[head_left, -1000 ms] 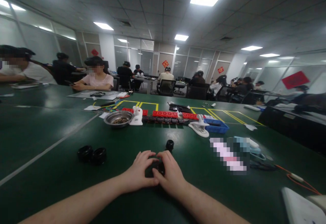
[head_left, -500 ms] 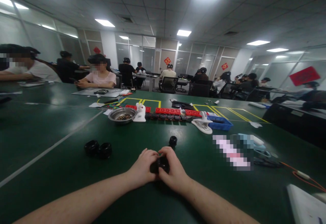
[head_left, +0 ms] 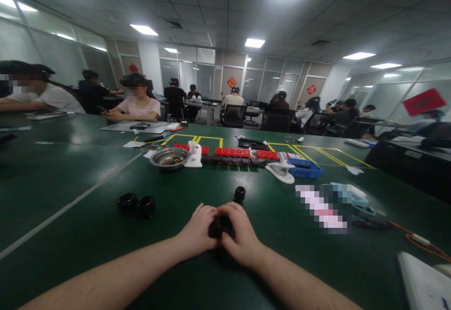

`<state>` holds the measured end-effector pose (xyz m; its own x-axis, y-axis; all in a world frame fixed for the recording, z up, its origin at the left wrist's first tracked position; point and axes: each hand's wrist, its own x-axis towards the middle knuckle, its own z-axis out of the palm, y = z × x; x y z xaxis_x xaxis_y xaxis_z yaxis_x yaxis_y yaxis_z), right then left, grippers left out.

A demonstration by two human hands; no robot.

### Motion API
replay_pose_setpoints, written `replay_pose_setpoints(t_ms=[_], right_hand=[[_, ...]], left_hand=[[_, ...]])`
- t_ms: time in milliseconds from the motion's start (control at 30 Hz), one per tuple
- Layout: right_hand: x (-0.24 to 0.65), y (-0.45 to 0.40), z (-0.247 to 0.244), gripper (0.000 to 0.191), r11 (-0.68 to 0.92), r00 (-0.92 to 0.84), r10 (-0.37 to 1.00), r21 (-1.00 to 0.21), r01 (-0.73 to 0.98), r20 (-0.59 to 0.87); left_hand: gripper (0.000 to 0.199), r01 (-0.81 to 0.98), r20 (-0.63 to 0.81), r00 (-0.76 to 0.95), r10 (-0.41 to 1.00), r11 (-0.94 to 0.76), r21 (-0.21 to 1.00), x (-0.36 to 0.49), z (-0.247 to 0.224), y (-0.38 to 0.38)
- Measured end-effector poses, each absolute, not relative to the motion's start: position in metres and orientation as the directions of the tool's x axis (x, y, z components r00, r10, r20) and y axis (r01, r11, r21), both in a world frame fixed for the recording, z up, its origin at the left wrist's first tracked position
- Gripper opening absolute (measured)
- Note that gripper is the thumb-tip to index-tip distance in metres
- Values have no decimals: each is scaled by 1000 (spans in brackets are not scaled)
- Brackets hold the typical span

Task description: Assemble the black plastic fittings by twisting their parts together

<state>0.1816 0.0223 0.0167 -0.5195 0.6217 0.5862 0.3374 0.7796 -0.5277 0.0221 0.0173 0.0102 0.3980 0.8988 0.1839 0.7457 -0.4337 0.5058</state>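
Both of my hands meet at the near middle of the green table around a black round part [head_left: 222, 226]. My left hand [head_left: 200, 228] grips it from the left, its thumb side against the part. Curled over the right side of the same part are the fingers and thumb of my right hand [head_left: 241, 235]. Its underside is hidden by my hands. Just beyond my right hand stands a small black ring-shaped part [head_left: 240, 194]. Two more black ring-shaped parts, one [head_left: 127, 203] beside the other [head_left: 145, 206], lie to the left.
Across the table [head_left: 88, 216] stand a metal bowl [head_left: 169, 158] of small pieces, white clamps [head_left: 193, 155], red blocks [head_left: 233, 152] in a row and a blue tray [head_left: 305, 169]. A light blue object [head_left: 340, 195] and cables lie right. People sit further back.
The black part between my hands has shifted slightly left and turned a little, and my right fingers have closed further over it. My left hand has barely moved.
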Motion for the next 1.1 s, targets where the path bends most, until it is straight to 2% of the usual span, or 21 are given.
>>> replay_pose_setpoints(t_ms=[133,233,300,433,567,667,767,900,1100], right_hand=[[180,24,16,46,724,-441,690,-541,428,574],[180,26,16,36,688,-430,726,-557,466,537],[181,25,16,34,712,-479,701,-565,418,529],[183,22,18,48,767,-558,625,-562,310,545],[182,24,17,49,721,-458,692,-564,402,558],[181,27,17,41,690,-446,723,-566,451,527],[181,26,18,34,716,-478,695,-575,395,537],[182,23,19,45,760,-542,634,-575,304,552],[180,28,12,47,672,-376,737,-548,499,561]], left_hand=[[38,750,170,414,894,-441,494,21,8,19],[43,743,164,420,893,-442,503,21,11,17],[46,740,164,414,895,-436,512,22,15,15],[41,749,156,400,903,-420,513,22,17,14],[37,752,173,409,896,-438,493,20,11,16],[40,745,198,398,896,-442,500,20,10,17],[47,741,186,397,899,-434,513,21,11,17],[46,748,171,400,901,-428,506,21,10,18],[36,745,190,412,891,-449,493,20,8,19]])
